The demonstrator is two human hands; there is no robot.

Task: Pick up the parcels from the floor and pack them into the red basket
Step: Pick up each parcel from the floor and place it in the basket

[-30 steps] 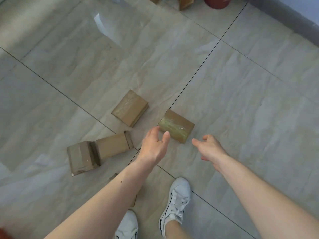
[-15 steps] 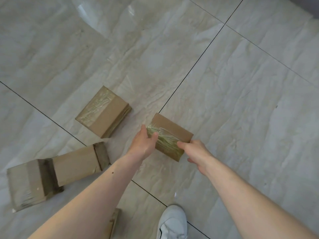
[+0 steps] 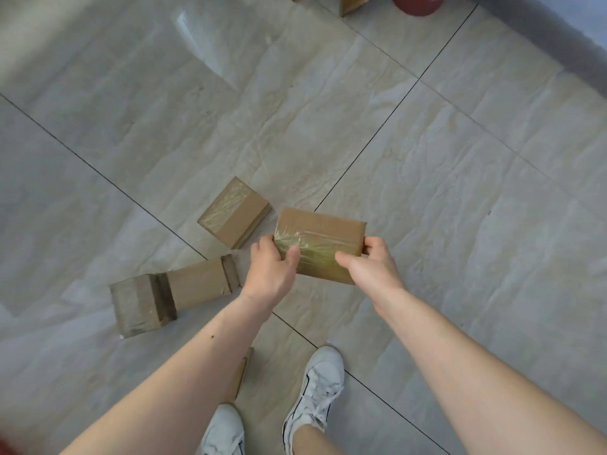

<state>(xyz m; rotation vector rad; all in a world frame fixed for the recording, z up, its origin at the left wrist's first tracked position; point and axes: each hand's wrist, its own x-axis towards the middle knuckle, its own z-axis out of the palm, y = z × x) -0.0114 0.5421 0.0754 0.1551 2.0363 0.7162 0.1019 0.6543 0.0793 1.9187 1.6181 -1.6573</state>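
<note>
Top edge cuts a red object (image 3: 416,4) and two cardboard boxes (image 3: 353,3); left forearm (image 3: 184,372) hides most of another parcel (image 3: 242,372) from us.

I find no readable text, label, brand or number on the taped cardboard parcels (image 3: 320,244) or anywhere else in view.

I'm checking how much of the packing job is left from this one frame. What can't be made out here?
Head view only:
- A red object at the top edge is cut off; whether it is the basket is unclear.
- Two boxes at the top edge are mostly out of frame.
- A flat cardboard piece is largely hidden behind the left forearm.
- The underside of the held parcel, gripped by the left hand and right hand, is unseen.
</note>
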